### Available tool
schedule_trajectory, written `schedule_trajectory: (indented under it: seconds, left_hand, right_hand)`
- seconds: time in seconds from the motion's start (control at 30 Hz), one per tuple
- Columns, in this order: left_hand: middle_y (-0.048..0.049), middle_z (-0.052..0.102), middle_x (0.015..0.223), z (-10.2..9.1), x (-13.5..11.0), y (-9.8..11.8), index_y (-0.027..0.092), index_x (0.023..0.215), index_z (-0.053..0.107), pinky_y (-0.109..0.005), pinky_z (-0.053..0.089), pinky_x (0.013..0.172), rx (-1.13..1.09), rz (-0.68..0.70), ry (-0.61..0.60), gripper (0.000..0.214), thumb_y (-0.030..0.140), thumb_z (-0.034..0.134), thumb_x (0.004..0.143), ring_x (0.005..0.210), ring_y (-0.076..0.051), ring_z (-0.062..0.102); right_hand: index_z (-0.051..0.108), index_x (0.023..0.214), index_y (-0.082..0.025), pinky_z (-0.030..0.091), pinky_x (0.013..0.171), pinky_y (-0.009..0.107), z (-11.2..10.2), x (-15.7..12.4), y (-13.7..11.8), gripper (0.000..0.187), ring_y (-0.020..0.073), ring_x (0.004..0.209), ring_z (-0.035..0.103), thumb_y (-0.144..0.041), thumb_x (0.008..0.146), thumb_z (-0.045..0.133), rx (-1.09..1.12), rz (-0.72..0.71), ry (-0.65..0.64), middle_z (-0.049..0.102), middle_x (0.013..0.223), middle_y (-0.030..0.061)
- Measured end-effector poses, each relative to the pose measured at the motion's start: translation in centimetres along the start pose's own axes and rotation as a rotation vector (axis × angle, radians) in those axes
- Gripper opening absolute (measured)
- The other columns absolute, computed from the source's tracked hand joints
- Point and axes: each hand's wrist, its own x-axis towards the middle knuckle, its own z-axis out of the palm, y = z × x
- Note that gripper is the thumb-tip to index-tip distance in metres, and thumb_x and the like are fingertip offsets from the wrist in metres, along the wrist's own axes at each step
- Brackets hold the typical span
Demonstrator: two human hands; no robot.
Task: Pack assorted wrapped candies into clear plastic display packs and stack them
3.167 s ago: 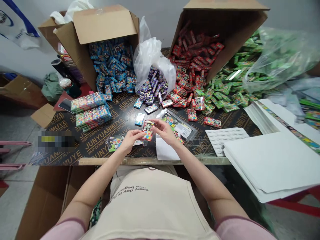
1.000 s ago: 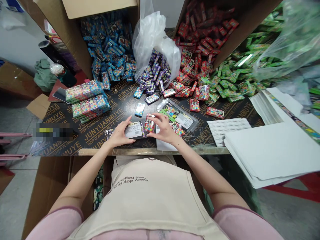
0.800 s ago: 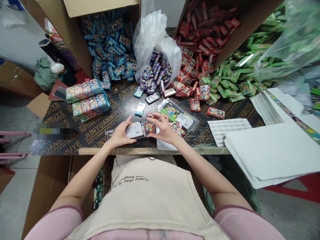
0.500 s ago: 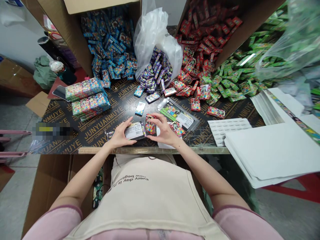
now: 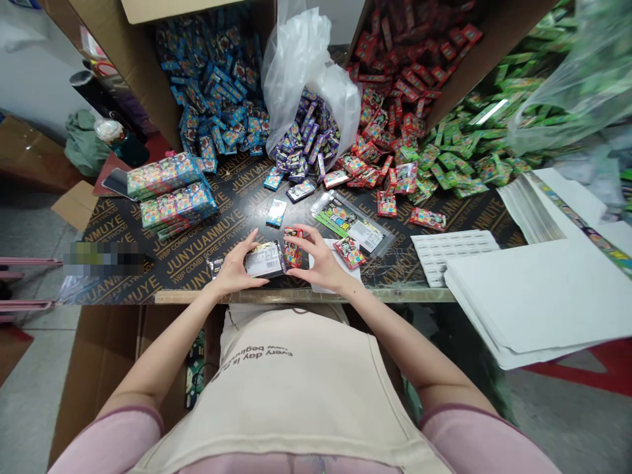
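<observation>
My left hand (image 5: 232,271) lies on a clear sleeve with a white barcode label (image 5: 264,259) at the near edge of the dark plywood table (image 5: 197,257), fingers curled around it. My right hand (image 5: 318,262) pinches a small stack of colourful little packets (image 5: 293,247) upright at the sleeve's right end. A loose red packet (image 5: 348,252) lies just right of my right hand. A single blue packet (image 5: 276,212) sits a little beyond both hands.
At the back, blue packets (image 5: 217,99) spill from a cardboard box, purple ones (image 5: 306,148) from a plastic bag, red ones (image 5: 395,99) from another box, green ones (image 5: 459,151) at right. Filled packs are stacked (image 5: 168,194) at left. White sheets (image 5: 538,296) and a label sheet (image 5: 451,253) lie right.
Three seconds ago both hands held the packet stack in the air. Since then they came down to the table, the left onto the sleeve, the right setting the stack at its opening.
</observation>
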Motion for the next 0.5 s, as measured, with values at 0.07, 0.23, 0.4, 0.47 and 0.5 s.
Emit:
schedule_trajectory:
  seconds: [0.07,0.23,0.4,0.47,0.5]
  left_hand:
    - [-0.0124,0.063,0.123,-0.1,0.2,0.0,0.019,0.151,0.019,-0.047,0.04,0.105,-0.006,-0.019,0.01,0.115,0.041,0.083,0.057,0.118,-0.031,0.057]
    - [-0.0116,0.061,0.126,-0.2,0.6,0.2,0.022,0.151,0.017,-0.047,0.04,0.106,-0.018,0.001,0.042,0.116,0.04,0.083,0.057,0.119,-0.03,0.057]
    - [-0.0129,0.062,0.125,-0.3,0.7,1.1,0.021,0.152,0.016,-0.048,0.041,0.105,-0.098,0.053,-0.02,0.119,0.039,0.084,0.056,0.117,-0.03,0.059]
    - [-0.0133,0.062,0.125,-0.2,0.7,1.4,0.02,0.152,0.016,-0.047,0.041,0.105,-0.142,0.059,-0.003,0.119,0.039,0.084,0.056,0.116,-0.029,0.059]
    - [-0.0131,0.062,0.125,-0.2,0.8,1.6,0.02,0.152,0.016,-0.047,0.041,0.105,-0.152,0.055,0.013,0.119,0.039,0.084,0.056,0.116,-0.029,0.059]
  right_hand:
    - [0.048,0.136,-0.029,0.038,0.108,0.053,-0.5,0.1,0.1,0.063,0.0308,0.133,0.04,-0.04,0.078,0.07,0.004,0.03,0.016,0.04,0.141,0.0114]
    - [0.048,0.134,-0.027,0.042,0.104,0.048,-1.4,0.1,0.3,0.066,0.029,0.123,0.05,-0.038,0.074,0.073,0.042,0.081,0.153,0.052,0.131,0.0104]
    - [0.045,0.133,-0.025,0.045,0.099,0.046,-1.7,-0.2,0.5,0.077,0.0266,0.11,0.058,-0.043,0.066,0.079,0.216,0.09,-0.005,0.058,0.126,0.0093]
    - [0.045,0.132,-0.024,0.042,0.103,0.047,-1.6,-0.2,0.6,0.081,0.0274,0.113,0.057,-0.048,0.063,0.081,0.23,0.068,0.013,0.058,0.127,0.0098]
    - [0.046,0.131,-0.025,0.038,0.106,0.049,-1.6,-0.2,0.6,0.082,0.028,0.115,0.056,-0.05,0.061,0.082,0.196,0.056,0.032,0.058,0.126,0.0099]
